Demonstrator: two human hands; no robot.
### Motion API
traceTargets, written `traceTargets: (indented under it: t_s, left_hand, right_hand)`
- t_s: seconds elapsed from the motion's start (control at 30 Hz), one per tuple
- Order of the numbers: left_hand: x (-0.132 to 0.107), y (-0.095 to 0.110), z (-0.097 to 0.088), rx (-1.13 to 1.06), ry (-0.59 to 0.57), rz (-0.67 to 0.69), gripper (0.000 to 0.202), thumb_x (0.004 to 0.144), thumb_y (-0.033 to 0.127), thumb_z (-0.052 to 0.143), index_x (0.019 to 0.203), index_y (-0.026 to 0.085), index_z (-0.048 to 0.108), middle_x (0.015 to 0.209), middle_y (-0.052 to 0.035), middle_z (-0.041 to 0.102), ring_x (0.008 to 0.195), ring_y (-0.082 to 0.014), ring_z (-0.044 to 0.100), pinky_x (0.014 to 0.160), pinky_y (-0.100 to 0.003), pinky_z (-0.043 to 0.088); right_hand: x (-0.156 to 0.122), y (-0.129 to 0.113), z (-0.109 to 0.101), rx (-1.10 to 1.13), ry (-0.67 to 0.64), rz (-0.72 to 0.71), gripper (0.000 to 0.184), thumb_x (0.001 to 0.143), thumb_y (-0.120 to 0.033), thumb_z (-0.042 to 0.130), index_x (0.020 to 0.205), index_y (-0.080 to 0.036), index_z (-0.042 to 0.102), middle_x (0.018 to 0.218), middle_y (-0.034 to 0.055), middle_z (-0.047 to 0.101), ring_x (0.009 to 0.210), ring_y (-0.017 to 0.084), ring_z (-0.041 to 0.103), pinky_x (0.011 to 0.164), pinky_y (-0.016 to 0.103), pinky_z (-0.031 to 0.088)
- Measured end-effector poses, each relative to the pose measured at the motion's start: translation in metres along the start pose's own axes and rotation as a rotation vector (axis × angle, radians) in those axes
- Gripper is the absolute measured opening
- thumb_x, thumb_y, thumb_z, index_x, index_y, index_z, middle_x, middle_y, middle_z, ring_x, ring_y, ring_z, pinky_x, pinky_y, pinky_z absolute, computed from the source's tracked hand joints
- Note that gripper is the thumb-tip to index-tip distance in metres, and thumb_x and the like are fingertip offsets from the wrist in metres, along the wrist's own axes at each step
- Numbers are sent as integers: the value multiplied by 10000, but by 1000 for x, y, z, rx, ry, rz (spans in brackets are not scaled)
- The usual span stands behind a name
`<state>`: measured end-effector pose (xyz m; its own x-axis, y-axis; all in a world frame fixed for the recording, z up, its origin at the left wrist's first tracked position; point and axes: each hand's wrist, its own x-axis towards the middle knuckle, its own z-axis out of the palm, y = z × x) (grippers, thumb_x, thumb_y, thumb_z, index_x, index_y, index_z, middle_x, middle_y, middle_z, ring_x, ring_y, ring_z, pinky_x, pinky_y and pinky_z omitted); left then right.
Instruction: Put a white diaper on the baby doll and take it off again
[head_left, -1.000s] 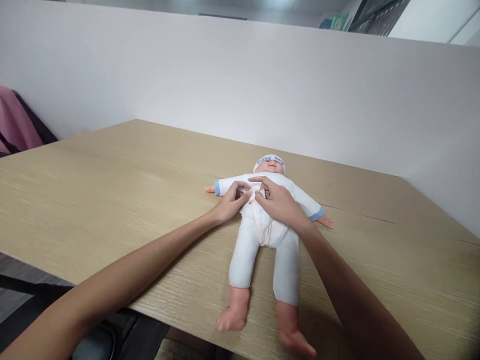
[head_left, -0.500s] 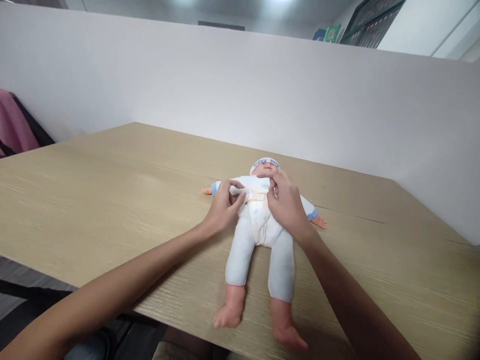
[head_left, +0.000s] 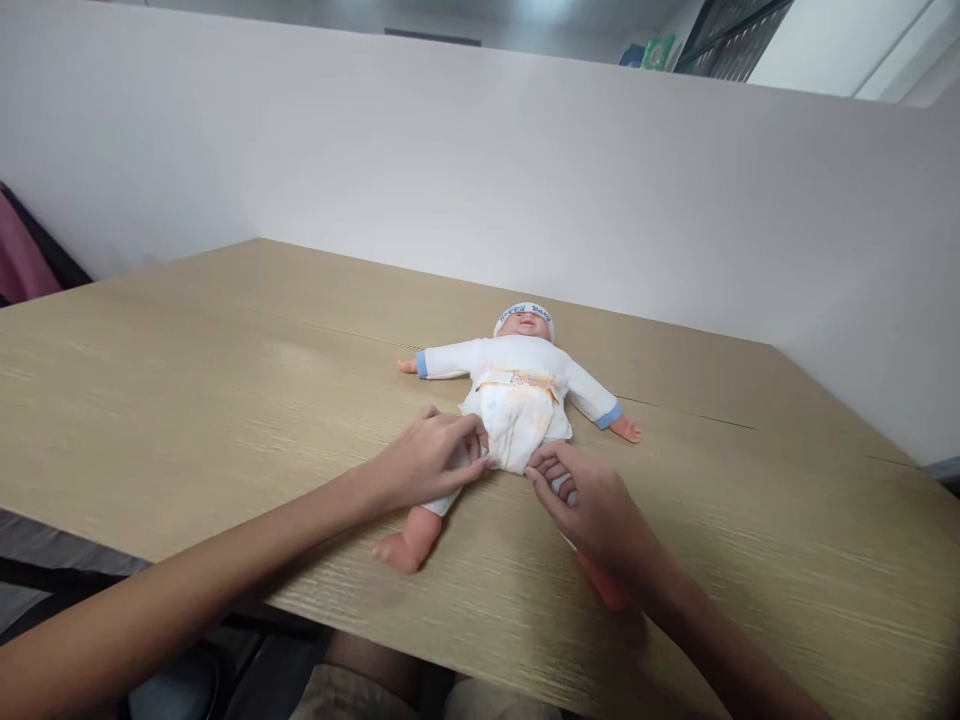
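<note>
A baby doll [head_left: 517, 395] in a white suit with blue cuffs and a white cap lies on its back on the wooden table [head_left: 225, 380], head away from me. My left hand [head_left: 431, 455] is closed around the doll's thigh on the left side, fingers gripping the white trouser leg. My right hand [head_left: 589, 500] covers the doll's other leg, its fingers curled on the white cloth near the hip. One bare foot [head_left: 401, 548] pokes out below my left hand.
A white partition wall [head_left: 480, 170] runs along the table's far and right edges. Something pink [head_left: 19, 260] hangs at the far left. The table's near edge lies just below my forearms.
Both hands have come down from the doll's chest to its upper legs. The doll's shirt now lies smooth over its chest and its legs are spread wider.
</note>
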<state>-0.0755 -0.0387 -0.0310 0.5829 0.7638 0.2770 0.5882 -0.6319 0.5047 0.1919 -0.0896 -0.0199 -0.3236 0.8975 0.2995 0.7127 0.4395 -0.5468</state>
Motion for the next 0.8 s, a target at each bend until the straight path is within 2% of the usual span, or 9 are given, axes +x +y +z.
traceTargets:
  t_s: [0.1, 0.2, 0.37, 0.47, 0.67, 0.8]
  left_hand:
    - [12, -2, 6, 24, 20, -34, 405, 1031, 610, 696, 950, 224, 604, 863, -31, 757, 816, -260, 685, 897, -432, 421]
    - [19, -2, 10, -60, 32, -71, 435, 1022, 589, 723, 840, 223, 575, 773, 2, 721, 731, -218, 644, 860, -410, 411]
    - [16, -5, 14, -126, 52, -27, 401, 1036, 479, 713, 772, 214, 568, 758, 15, 695, 724, -189, 608, 844, -389, 397]
    - [12, -7, 14, -117, 72, 8, 342, 1035, 445, 712, 815, 214, 588, 836, 5, 692, 791, -200, 629, 857, -386, 408]
    - [8, -4, 12, -212, 126, 53, 188, 1053, 393, 694, 991, 216, 690, 1229, -102, 696, 1147, -285, 662, 1008, -422, 483]
    - [9, 0, 12, -240, 130, 48, 179, 1059, 367, 680, 970, 214, 658, 1198, -96, 686, 1104, -267, 655, 976, -407, 499]
  right_hand:
    - [10, 4, 7, -27, 60, 43, 94, 1040, -310, 636, 959, -261, 634, 757, -4, 727, 680, 209, 699, 657, 335, 520]
    - [10, 1, 16, -110, 113, 24, 107, 1044, -323, 644, 961, -256, 632, 746, 0, 707, 668, 217, 679, 644, 341, 489]
    - [-1, -4, 25, -179, 130, -17, 99, 1073, -300, 599, 1022, -244, 663, 977, 55, 719, 738, 219, 700, 672, 357, 521]
    - [-7, -6, 26, -145, 100, -3, 78, 1077, -292, 601, 1091, -248, 665, 1088, 75, 713, 783, 223, 715, 711, 374, 563]
    - [-9, -6, 26, -72, 70, 0, 154, 1074, -275, 609, 1223, -259, 646, 1310, 126, 696, 1058, 291, 730, 889, 442, 612]
    - [-7, -4, 26, -51, 81, -8, 165, 1066, -298, 610, 1219, -240, 634, 1269, 135, 717, 1105, 314, 712, 936, 464, 598]
